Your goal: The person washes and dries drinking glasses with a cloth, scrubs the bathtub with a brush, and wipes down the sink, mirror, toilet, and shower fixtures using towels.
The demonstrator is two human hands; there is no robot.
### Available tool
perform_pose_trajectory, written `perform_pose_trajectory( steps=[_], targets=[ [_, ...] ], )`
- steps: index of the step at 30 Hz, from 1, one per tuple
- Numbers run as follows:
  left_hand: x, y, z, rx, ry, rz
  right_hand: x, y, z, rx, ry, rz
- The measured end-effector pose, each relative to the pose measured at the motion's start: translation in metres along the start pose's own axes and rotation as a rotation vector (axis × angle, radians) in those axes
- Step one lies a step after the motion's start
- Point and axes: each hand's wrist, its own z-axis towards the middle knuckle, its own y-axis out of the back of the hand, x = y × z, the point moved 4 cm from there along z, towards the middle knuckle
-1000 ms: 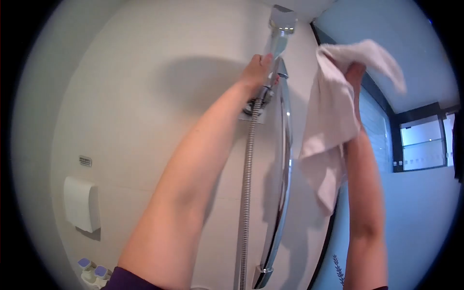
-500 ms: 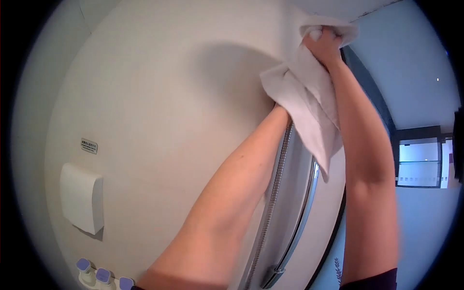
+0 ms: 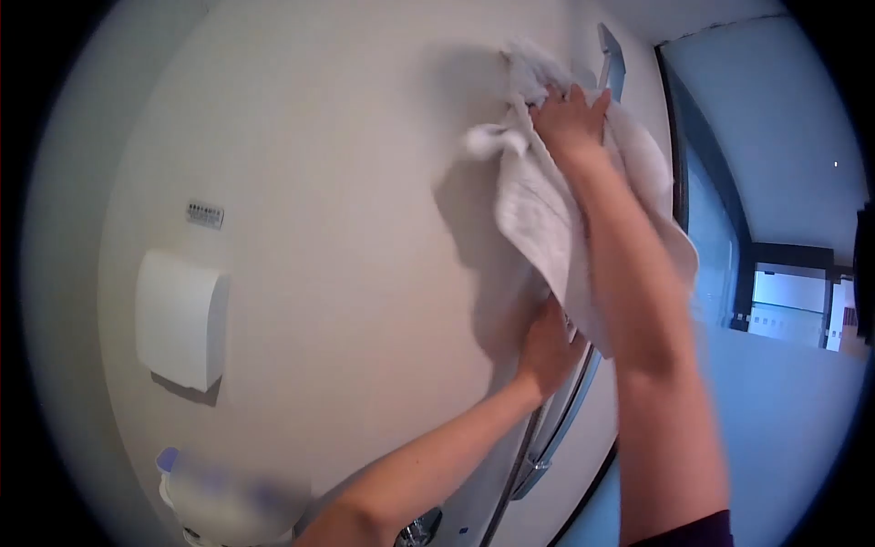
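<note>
A pale cloth [image 3: 538, 205] hangs in folds beneath my right hand [image 3: 570, 118], whose fingers press and grip its upper part against a fixture on the wall. The metal end of that fixture [image 3: 612, 68] shows above the cloth. Lower down, my left hand [image 3: 550, 351] is closed at the cloth's bottom edge, beside the chrome bar [image 3: 570, 410] and above the shower hose [image 3: 515, 479]. The cloth partly hides its fingers, and what they hold cannot be made out.
On the beige wall at left are a white dispenser [image 3: 178, 319] and a small label [image 3: 205, 214]. Below them stand a purple-topped bottle [image 3: 167, 459] and a blurred rounded shape [image 3: 237, 501]. A chrome fitting [image 3: 419, 529] lies low. Bluish glass [image 3: 766, 428] fills the right side.
My right hand and the cloth have moved left and slightly down. My left hand has moved lower and now shows below the cloth. The camera view has shifted.
</note>
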Motion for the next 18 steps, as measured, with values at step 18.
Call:
perform_pose_trajectory(
  steps=[18],
  targets=[
    [-0.019, 0.118, -0.123, -0.249, 0.326, -0.150, -0.044, 0.029, -0.137, -0.085, -0.226, 0.509]
  ],
)
